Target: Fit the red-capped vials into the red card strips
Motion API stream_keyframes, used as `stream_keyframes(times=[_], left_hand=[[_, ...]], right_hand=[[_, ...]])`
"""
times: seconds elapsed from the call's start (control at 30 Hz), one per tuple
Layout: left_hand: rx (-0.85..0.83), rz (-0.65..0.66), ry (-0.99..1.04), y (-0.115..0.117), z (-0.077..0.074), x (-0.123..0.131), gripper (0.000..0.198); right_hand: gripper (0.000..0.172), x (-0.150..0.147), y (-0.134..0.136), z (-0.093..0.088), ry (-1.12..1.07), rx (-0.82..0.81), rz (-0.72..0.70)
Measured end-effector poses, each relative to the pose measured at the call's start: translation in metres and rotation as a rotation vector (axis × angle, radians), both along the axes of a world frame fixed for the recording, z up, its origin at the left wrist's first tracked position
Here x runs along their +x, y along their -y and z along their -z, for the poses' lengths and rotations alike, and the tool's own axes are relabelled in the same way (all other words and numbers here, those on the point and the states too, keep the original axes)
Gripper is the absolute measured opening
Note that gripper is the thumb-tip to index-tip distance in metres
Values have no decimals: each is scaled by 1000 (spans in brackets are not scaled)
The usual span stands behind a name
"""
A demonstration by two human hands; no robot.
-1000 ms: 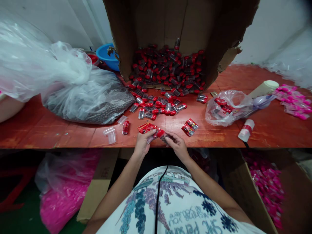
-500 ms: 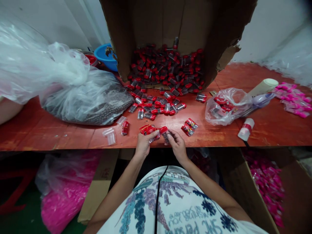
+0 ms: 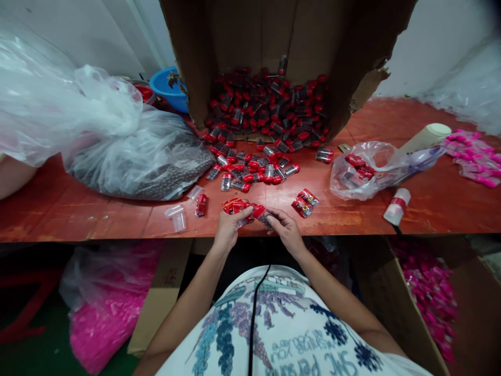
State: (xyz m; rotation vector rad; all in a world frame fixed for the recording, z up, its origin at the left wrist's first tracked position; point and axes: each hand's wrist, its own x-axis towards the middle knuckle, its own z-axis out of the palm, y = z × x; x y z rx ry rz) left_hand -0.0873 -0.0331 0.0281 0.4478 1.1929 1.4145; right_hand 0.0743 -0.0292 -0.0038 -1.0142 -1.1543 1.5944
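Red-capped vial (image 3: 260, 213) sits pinched between my two hands at the near edge of the red table (image 3: 78, 214): my left hand (image 3: 228, 230) grips its cap end, my right hand (image 3: 287, 230) pinches the clear end, red packets (image 3: 235, 206) just beside my left fingers.

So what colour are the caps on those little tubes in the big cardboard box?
Red. The caps on the tubes in the cardboard box show in the head view.

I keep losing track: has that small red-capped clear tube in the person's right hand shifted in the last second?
Yes, slightly. The small red-capped clear tube dipped nearer the red wooden table's front edge, then returned.
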Motion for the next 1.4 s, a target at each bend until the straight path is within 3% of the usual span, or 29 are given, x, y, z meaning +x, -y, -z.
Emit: stream_keyframes(times=[0.1,0.23,0.43,0.63,0.9,1.1,1.4], left_hand=[[22,51,15,-1,-2,-2,33],[-38,100,74,0,-3,-2,48],[-23,50,37,2,-1,-3,41],[-71,172,-17,2,-2,-6,52],[-105,206,2,0,-6,-12,46],[-90,199,-99,-5,-9,-16,40],[-154,184,-57,-4,-8,-13,40]], right_hand=[[37,-1,1,-2,-21,6,55],[39,-4,4,-3,-20,20,134],[39,-4,4,-2,2,35,102],[39,-2,2,-1,-10,42,84],[35,16,-9,-3,88,88,-78],[28,27,-15,-11,183,218,-330],[28,23,-11,2,-48,-112,-197]])
